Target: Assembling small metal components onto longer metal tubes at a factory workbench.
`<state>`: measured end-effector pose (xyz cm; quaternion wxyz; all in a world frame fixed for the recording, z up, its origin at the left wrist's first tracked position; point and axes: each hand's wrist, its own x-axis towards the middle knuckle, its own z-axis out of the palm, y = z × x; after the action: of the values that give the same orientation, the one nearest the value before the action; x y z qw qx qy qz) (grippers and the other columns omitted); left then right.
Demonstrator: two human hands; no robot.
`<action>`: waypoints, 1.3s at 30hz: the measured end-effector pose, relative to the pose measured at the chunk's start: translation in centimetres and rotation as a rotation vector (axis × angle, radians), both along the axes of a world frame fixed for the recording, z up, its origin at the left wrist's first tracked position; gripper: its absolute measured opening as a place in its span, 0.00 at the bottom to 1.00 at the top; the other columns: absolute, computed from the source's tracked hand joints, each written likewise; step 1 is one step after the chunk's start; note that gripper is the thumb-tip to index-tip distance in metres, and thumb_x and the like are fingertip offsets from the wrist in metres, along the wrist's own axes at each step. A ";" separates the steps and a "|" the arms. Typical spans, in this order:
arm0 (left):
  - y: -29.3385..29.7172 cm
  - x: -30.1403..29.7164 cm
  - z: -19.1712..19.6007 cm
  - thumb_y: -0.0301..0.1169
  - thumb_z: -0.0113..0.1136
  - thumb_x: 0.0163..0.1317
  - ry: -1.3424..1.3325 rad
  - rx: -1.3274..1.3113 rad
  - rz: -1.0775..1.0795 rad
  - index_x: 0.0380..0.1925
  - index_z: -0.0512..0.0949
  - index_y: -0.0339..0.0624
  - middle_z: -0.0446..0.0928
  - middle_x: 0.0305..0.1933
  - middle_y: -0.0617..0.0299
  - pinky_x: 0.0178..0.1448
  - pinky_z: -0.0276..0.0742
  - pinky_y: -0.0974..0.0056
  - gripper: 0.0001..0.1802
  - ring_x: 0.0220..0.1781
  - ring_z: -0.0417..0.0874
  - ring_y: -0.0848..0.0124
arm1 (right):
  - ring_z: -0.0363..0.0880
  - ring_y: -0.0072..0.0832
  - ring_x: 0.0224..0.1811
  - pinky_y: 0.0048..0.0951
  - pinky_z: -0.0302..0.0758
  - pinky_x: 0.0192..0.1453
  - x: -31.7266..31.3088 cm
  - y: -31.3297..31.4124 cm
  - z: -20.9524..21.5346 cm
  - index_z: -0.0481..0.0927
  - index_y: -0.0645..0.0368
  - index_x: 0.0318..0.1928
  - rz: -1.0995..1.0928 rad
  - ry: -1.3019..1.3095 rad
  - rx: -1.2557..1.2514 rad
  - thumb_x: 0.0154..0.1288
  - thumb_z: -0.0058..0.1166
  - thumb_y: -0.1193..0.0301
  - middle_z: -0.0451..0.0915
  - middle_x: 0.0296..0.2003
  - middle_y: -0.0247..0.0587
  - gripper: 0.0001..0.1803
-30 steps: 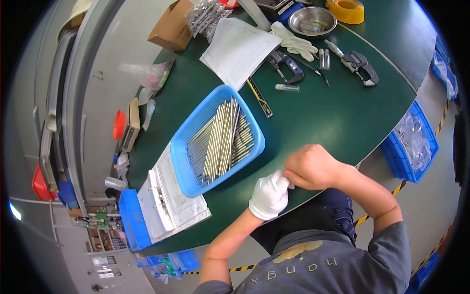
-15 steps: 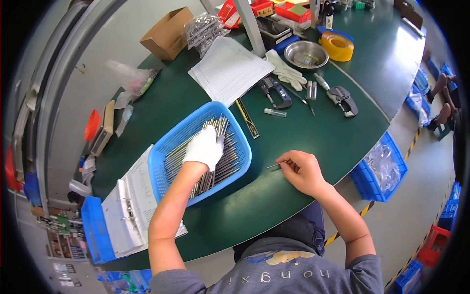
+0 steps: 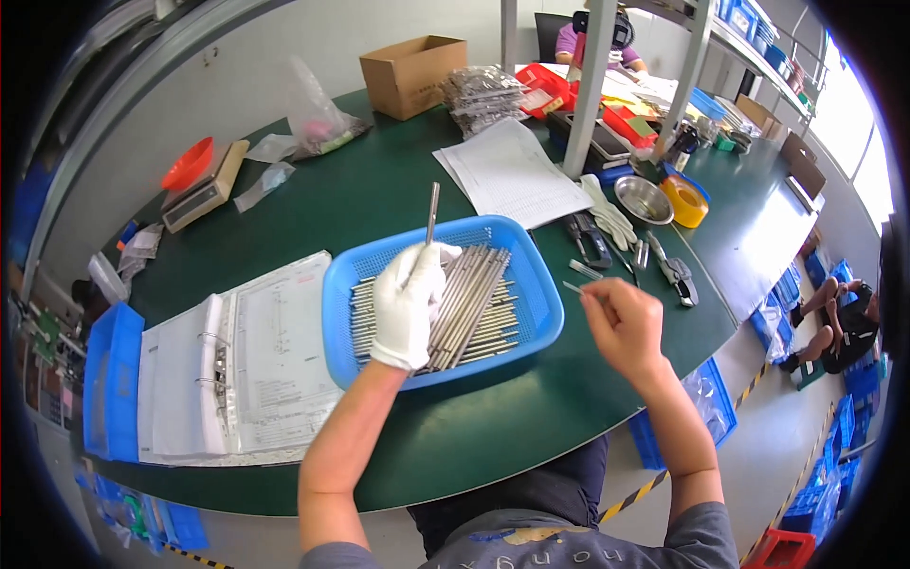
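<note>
Clearly, a basket (image 3: pixel 540 296) holds metal rods (image 3: pixel 469 303); left fingers (image 3: pixel 444 253) grip another rod (image 3: pixel 433 211), right fingers (image 3: pixel 597 293) a pin (image 3: pixel 572 287).

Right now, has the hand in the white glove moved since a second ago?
Yes: the gloved left hand has moved left, from outside the blue plastic basket to over the metal rods inside it.

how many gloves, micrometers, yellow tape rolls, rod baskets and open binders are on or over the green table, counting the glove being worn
gloves: 2
micrometers: 2
yellow tape roll: 1
rod basket: 1
open binder: 1
total: 7
</note>
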<state>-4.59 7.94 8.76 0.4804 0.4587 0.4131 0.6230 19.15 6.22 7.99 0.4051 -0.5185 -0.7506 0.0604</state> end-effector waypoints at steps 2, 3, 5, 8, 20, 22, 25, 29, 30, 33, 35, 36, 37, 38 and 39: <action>-0.3 0.0 -0.5 0.34 0.47 0.67 -0.030 0.018 0.061 0.38 0.77 0.36 0.61 0.17 0.73 0.16 0.45 0.78 0.13 0.14 0.52 0.87 | 0.73 0.30 0.15 0.28 0.69 0.20 -3.2 1.3 3.4 0.77 0.58 0.28 0.166 0.067 0.278 0.50 0.58 0.77 0.74 0.17 0.36 0.04; -0.5 0.1 -0.6 0.33 0.46 0.67 -0.087 -0.007 0.050 0.40 0.77 0.36 0.61 0.17 0.73 0.17 0.45 0.78 0.13 0.15 0.53 0.87 | 0.73 0.30 0.16 0.29 0.68 0.20 -4.6 2.1 4.3 0.76 0.58 0.27 0.233 0.011 0.376 0.48 0.58 0.77 0.73 0.17 0.36 0.04; -1.0 0.2 -0.7 0.32 0.46 0.67 -0.118 0.005 0.027 0.41 0.76 0.35 0.62 0.18 0.72 0.17 0.46 0.78 0.13 0.15 0.54 0.86 | 0.72 0.31 0.15 0.28 0.68 0.20 -7.8 3.7 5.0 0.76 0.58 0.26 0.297 0.008 0.545 0.46 0.59 0.78 0.73 0.17 0.36 0.05; -1.3 0.8 -0.8 0.30 0.46 0.67 -0.164 -0.032 0.035 0.44 0.75 0.34 0.64 0.19 0.72 0.18 0.49 0.79 0.13 0.16 0.56 0.86 | 0.64 0.24 0.10 0.22 0.60 0.15 -10.4 6.0 4.2 0.77 0.61 0.26 0.365 0.122 0.645 0.43 0.58 0.83 0.68 0.13 0.33 0.08; -0.9 0.4 0.4 0.29 0.45 0.67 -0.139 -0.184 0.042 0.40 0.73 0.33 0.64 0.19 0.69 0.17 0.49 0.78 0.10 0.15 0.56 0.84 | 0.67 0.27 0.11 0.24 0.61 0.16 -10.7 8.0 2.5 0.76 0.62 0.27 0.412 0.178 0.616 0.41 0.59 0.84 0.69 0.13 0.34 0.10; -1.0 0.8 0.0 0.29 0.46 0.66 -0.066 -0.157 0.105 0.41 0.73 0.33 0.64 0.19 0.69 0.18 0.50 0.78 0.11 0.16 0.57 0.84 | 0.67 0.27 0.12 0.25 0.61 0.16 -10.4 8.1 2.3 0.76 0.62 0.27 0.405 0.147 0.601 0.41 0.59 0.84 0.69 0.14 0.34 0.09; -1.3 1.0 -0.3 0.28 0.46 0.66 0.040 -0.116 0.174 0.44 0.73 0.32 0.64 0.20 0.69 0.19 0.52 0.78 0.12 0.18 0.59 0.84 | 0.68 0.29 0.12 0.25 0.62 0.17 -10.0 7.2 2.8 0.76 0.63 0.28 0.384 0.068 0.577 0.42 0.59 0.83 0.70 0.15 0.35 0.09; -1.9 1.3 -0.6 0.28 0.47 0.66 0.051 -0.088 0.172 0.47 0.72 0.32 0.64 0.19 0.69 0.20 0.51 0.78 0.13 0.18 0.59 0.84 | 0.68 0.29 0.13 0.25 0.63 0.17 -9.8 6.9 2.2 0.76 0.63 0.28 0.394 0.102 0.554 0.43 0.58 0.84 0.71 0.16 0.37 0.08; -1.8 1.2 -0.5 0.28 0.47 0.66 0.054 -0.090 0.168 0.47 0.72 0.32 0.64 0.19 0.69 0.20 0.51 0.78 0.13 0.18 0.59 0.84 | 0.68 0.29 0.13 0.25 0.63 0.17 -9.9 7.1 2.0 0.76 0.63 0.28 0.389 0.104 0.552 0.43 0.58 0.84 0.71 0.16 0.37 0.08; -1.7 0.9 -0.1 0.28 0.47 0.66 0.009 -0.134 0.101 0.47 0.72 0.32 0.64 0.18 0.70 0.19 0.50 0.78 0.13 0.17 0.58 0.84 | 0.69 0.29 0.13 0.25 0.63 0.18 -10.2 7.7 1.4 0.76 0.64 0.28 0.468 0.268 0.483 0.45 0.57 0.84 0.71 0.16 0.38 0.07; -1.5 0.6 -0.2 0.25 0.47 0.66 0.001 -0.145 0.100 0.50 0.73 0.33 0.64 0.19 0.71 0.21 0.53 0.79 0.14 0.18 0.60 0.85 | 0.68 0.28 0.13 0.25 0.62 0.17 -10.4 7.9 1.1 0.77 0.64 0.29 0.474 0.318 0.498 0.47 0.57 0.84 0.70 0.16 0.38 0.07; -1.3 0.5 0.3 0.28 0.47 0.67 -0.010 -0.165 0.094 0.49 0.74 0.34 0.64 0.18 0.72 0.19 0.51 0.78 0.14 0.17 0.59 0.86 | 0.70 0.31 0.15 0.27 0.65 0.18 -10.3 7.8 1.5 0.76 0.62 0.28 0.450 0.299 0.489 0.47 0.58 0.82 0.71 0.17 0.38 0.06; -1.1 0.4 0.7 0.28 0.47 0.67 -0.019 -0.181 0.110 0.49 0.74 0.34 0.64 0.18 0.72 0.19 0.51 0.78 0.14 0.17 0.59 0.86 | 0.73 0.33 0.16 0.28 0.67 0.19 -10.3 7.7 2.1 0.76 0.60 0.26 0.436 0.282 0.478 0.47 0.58 0.80 0.73 0.18 0.38 0.06; -0.7 0.0 0.9 0.29 0.46 0.67 -0.061 -0.133 0.117 0.49 0.74 0.36 0.63 0.18 0.73 0.18 0.49 0.77 0.14 0.16 0.57 0.86 | 0.73 0.32 0.16 0.27 0.67 0.18 -10.2 7.4 2.3 0.76 0.60 0.26 0.392 0.250 0.517 0.46 0.59 0.81 0.73 0.17 0.37 0.06; -0.7 -0.8 1.4 0.31 0.44 0.68 -0.092 -0.078 0.145 0.49 0.74 0.37 0.62 0.17 0.73 0.17 0.47 0.77 0.15 0.14 0.55 0.86 | 0.71 0.30 0.15 0.27 0.66 0.17 -10.4 6.7 2.9 0.76 0.60 0.26 0.389 0.283 0.520 0.47 0.59 0.81 0.71 0.15 0.36 0.06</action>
<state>-5.35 7.25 10.18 0.4701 0.3795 0.4466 0.6600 8.73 12.95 10.85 0.6045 -0.2321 -0.7619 0.0147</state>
